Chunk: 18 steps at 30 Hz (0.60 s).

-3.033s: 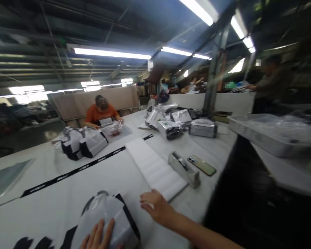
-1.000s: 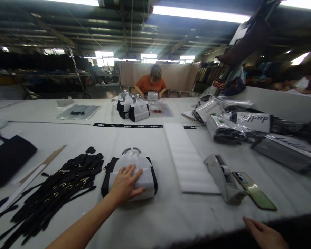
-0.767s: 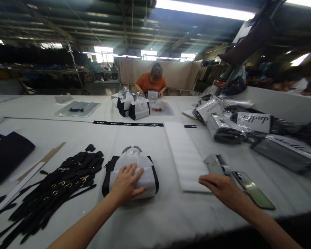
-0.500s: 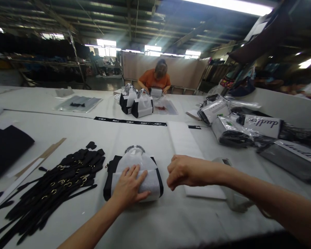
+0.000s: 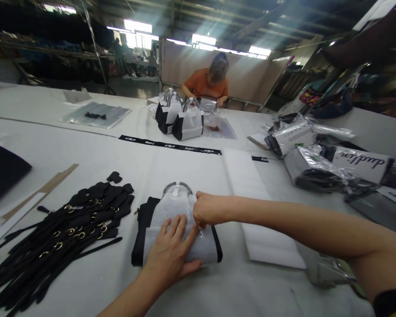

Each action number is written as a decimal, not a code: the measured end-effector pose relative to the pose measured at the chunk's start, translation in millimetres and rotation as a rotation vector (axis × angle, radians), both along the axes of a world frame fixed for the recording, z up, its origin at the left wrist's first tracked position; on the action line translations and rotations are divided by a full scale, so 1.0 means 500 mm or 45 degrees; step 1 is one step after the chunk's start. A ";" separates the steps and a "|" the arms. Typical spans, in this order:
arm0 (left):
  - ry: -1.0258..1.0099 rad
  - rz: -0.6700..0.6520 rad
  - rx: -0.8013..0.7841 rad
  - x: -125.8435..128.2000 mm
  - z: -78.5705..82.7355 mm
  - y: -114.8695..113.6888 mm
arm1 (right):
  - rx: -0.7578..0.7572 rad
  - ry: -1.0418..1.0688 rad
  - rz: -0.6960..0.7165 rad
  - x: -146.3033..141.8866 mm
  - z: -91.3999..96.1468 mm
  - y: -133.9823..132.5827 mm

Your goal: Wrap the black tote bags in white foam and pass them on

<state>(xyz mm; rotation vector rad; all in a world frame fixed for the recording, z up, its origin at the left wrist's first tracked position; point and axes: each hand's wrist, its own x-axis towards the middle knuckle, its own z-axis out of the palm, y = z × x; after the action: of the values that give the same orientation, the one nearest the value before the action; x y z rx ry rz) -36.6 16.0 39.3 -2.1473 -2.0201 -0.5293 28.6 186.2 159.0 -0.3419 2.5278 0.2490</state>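
In front of me a black handbag lies on the white table, its middle wrapped in thin white packing sheet. A wrapped ring-shaped handle sticks out at its far end. My left hand rests flat on the wrap with its fingers spread. At the wrap's right side my right hand is closed, fingertips down against the sheet near the left fingers. Whatever it may pinch is hidden. A small shiny patch shows on the wrap just below it.
To the left lies a pile of black straps with gold rings. A white foam sheet lies under my right forearm. Plastic-wrapped bags are heaped at right. Across the table, a person in orange works behind several wrapped handbags.
My right hand has moved left from beside the handbag onto its wrap. The left hand stays flat on the bag. The camera view has tilted down a little.
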 end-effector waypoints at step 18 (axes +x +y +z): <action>0.064 -0.068 0.055 -0.001 -0.008 0.000 | -0.362 0.068 -0.768 -0.014 -0.089 0.127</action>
<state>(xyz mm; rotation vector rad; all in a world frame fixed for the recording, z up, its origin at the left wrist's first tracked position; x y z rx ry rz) -37.2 15.8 35.4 -2.1722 -1.9126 -0.5156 21.6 249.8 114.7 0.3302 2.5837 -0.3394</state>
